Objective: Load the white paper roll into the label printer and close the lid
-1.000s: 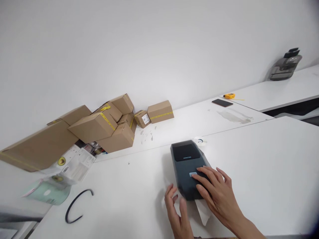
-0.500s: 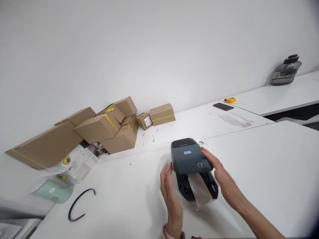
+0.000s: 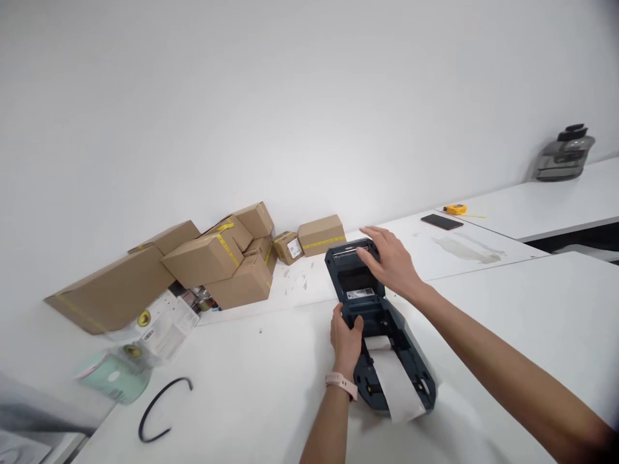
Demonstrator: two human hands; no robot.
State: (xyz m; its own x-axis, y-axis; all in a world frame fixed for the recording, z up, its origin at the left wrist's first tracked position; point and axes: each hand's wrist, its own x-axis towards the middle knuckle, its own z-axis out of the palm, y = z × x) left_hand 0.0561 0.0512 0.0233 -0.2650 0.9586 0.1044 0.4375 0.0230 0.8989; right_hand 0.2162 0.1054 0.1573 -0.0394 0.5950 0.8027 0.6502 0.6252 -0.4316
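A dark blue label printer (image 3: 411, 354) stands on the white table with its lid (image 3: 344, 270) tipped up and back. Inside lies a small paper roll (image 3: 378, 343), from which a white paper strip (image 3: 395, 386) runs out over the front edge. My left hand (image 3: 346, 338) grips the printer's left side wall near the hinge, thumb on the inside. At the raised lid's right edge is my right hand (image 3: 387, 258), its thumb on the inner face and its fingers over the rim; the fingertips behind are partly hidden.
Cardboard boxes (image 3: 203, 258) are piled at the back left. A black curved strip (image 3: 155, 409), a mint-green packet (image 3: 116, 377) and a clear bag of papers (image 3: 169, 328) lie at left. A phone (image 3: 442, 222), a yellow tape measure (image 3: 455, 209) and a bottle (image 3: 563, 158) sit back right.
The printer's lid has swung up and back, exposing the inside and the paper roll. My right hand rose with the lid; my left hand closed on the side wall.
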